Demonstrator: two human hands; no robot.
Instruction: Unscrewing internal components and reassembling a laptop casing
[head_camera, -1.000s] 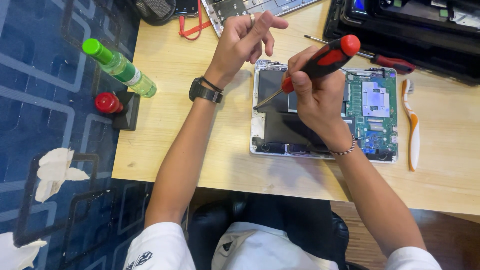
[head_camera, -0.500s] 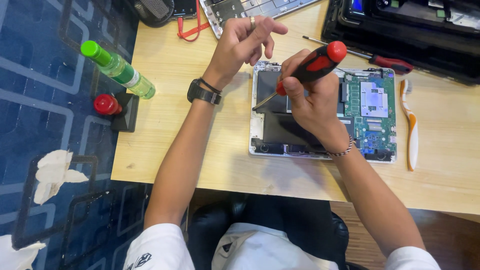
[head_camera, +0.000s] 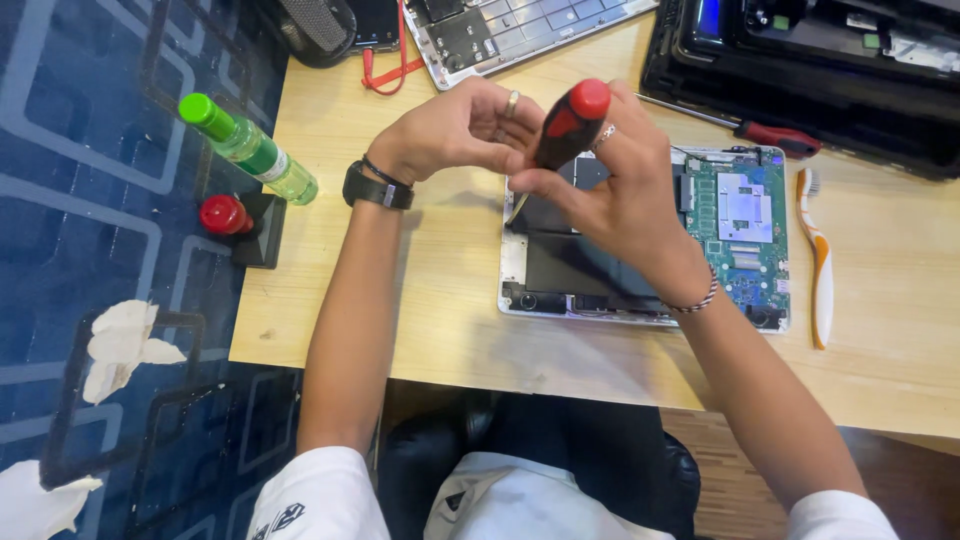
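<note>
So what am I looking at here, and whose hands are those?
The camera sits on a person's head and looks down at their own arms over a wooden table. The right hand holds a red and black screwdriver, tip down by the edge of an opened laptop, where you can see its green circuit board. The left hand, with a black watch at the wrist, is bunched close beside it. Nearby lie a green bottle, an orange and white toothbrush and another screwdriver.

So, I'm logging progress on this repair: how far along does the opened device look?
Done: the device lies open, its green circuit board and dark battery bared. In hand: the right hand holds a red-and-black screwdriver with its tip at the upper left corner, the left hand close beside. Left: the board sits in place; no cover is refitted.
</note>
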